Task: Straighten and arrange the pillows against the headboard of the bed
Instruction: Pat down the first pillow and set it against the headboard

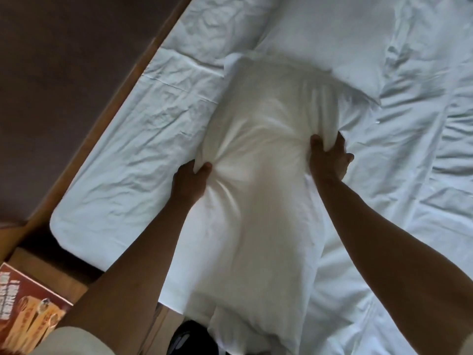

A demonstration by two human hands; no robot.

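Nearest you, the white pillow [256, 190] lies lengthwise across the bed's wrinkled sheet [122, 160], its near end hanging past the mattress edge; your left hand [190, 183] has its grip pinched shut on the left side and your right hand [329, 157] is clamped on the right edge. Beyond it a second pillow [332, 44] lies flat, with the wooden headboard [84, 139] along the far left. You look mid-reposition: next, likely swing it left against that headboard.

Well off to the left of my left hand, a red-brown printed box [28, 306] sits on a wooden surface [43, 262]. Below my forearms, something black [190, 336] shows on the floor.
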